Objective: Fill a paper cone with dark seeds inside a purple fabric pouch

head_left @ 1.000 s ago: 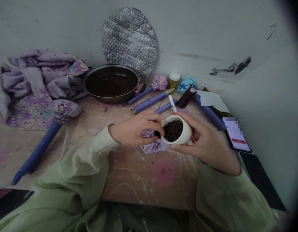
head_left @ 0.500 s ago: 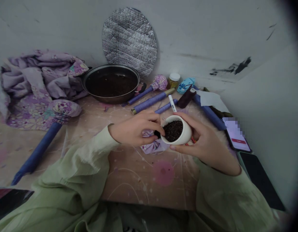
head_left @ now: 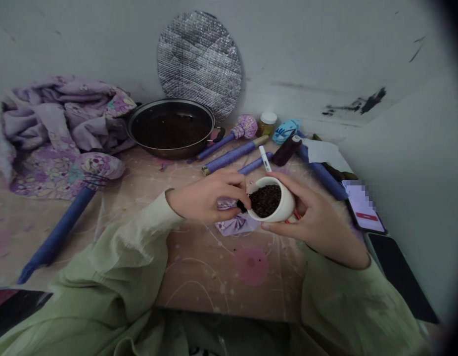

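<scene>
My right hand (head_left: 321, 222) is wrapped around a white cup (head_left: 287, 203), tilted to the left with its mouth facing me. Small dark brown grains (head_left: 265, 200) fill much of the cup. At the cup's left rim, my left hand (head_left: 214, 198) has its thumb and fingers curled around the dark opening of a small purple floral cloth pouch (head_left: 236, 226). The pouch hangs below the fingers, partly hidden by them and the cup. Something red shows behind the cup, too covered to name.
Behind my hands stand a dark pan (head_left: 173, 148), a silver quilted disc (head_left: 199, 59) and a lidded jar (head_left: 266, 123). Blue-wrapped sticks (head_left: 229, 157), a white marker (head_left: 264, 158) and a thread spool (head_left: 287, 150) lie nearby. Floral cloth (head_left: 39, 163) is left; a lit phone (head_left: 362, 207) right.
Both hands stay almost in place. The fingers of my left hand have shifted slightly at the pouch's opening, beside the cup's rim.
</scene>
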Available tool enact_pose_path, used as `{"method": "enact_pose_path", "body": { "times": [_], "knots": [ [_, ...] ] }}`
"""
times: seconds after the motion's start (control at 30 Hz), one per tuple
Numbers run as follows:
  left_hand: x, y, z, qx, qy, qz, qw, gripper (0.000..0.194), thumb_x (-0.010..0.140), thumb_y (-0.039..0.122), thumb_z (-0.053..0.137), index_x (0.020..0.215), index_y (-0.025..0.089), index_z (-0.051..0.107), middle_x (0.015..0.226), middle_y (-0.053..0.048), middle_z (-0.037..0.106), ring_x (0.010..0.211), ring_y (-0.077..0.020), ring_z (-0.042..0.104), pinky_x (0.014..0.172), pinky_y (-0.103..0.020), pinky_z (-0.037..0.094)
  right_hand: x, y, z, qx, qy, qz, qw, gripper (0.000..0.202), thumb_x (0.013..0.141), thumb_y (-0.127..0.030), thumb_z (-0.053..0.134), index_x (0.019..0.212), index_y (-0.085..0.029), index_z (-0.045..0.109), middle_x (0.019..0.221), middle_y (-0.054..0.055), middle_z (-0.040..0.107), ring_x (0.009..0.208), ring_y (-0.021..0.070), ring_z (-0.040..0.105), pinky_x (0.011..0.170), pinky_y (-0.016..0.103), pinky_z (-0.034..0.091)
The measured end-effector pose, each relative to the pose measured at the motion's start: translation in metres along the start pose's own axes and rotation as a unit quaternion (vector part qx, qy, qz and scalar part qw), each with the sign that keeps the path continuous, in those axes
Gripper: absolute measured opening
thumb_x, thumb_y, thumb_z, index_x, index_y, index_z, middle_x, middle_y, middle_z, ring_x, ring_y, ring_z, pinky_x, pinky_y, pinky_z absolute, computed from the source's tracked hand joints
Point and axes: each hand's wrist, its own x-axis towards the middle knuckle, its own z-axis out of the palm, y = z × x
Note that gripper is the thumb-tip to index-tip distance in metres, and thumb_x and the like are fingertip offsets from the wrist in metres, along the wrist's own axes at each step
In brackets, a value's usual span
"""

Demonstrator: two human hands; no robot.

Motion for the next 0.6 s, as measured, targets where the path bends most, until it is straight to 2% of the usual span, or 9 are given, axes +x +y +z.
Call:
{"method": "enact_pose_path", "body": {
  "times": [0.13,0.27,0.47,0.6],
  "knots": [
    [0.0003,0.0007,0.0004,-0.012,-0.021,0.016,1.000,0.013,0.080,0.014,0.060,0.084,0.018,0.072,0.085,-0.006,0.060,0.080,-0.0139,0.053,0.078,-0.028,0.042,0.0004,-0.0015,-0.0002,-0.001,0.001,0.006,1.000,0.075,0.062,-0.038,0.079,0.129,-0.027,0.048,0.133,0.007,0.053,0.121,0.0306,0.053,0.103,0.047,0.044],
    [-0.0002,0.0002,0.0019,-0.005,-0.041,0.010,0.999,0.015,0.081,0.016,0.060,0.086,0.021,0.073,0.083,-0.005,0.060,0.078,-0.0136,0.053,0.077,-0.028,0.041,0.0008,-0.0015,0.0000,0.000,0.000,0.004,1.000,0.075,0.063,-0.038,0.079,0.130,-0.027,0.047,0.134,0.008,0.052,0.121,0.0307,0.053,0.102,0.048,0.044],
    [-0.0014,-0.0023,-0.0014,0.030,-0.029,-0.028,0.999,0.016,0.080,0.016,0.058,0.085,0.020,0.072,0.081,-0.005,0.061,0.077,-0.0141,0.053,0.076,-0.029,0.041,0.0001,-0.0013,0.0001,-0.003,0.000,-0.003,1.000,0.076,0.062,-0.036,0.080,0.130,-0.028,0.047,0.134,0.007,0.053,0.121,0.0306,0.054,0.103,0.047,0.043],
    [-0.0013,-0.0028,-0.0014,0.035,0.000,-0.033,0.999,0.015,0.081,0.016,0.057,0.085,0.018,0.071,0.082,-0.005,0.062,0.077,-0.0142,0.054,0.077,-0.029,0.041,0.0002,-0.0020,-0.0001,-0.006,0.001,0.000,1.000,0.075,0.063,-0.036,0.080,0.130,-0.028,0.048,0.134,0.007,0.053,0.120,0.0307,0.054,0.103,0.048,0.043]
  ]
}}
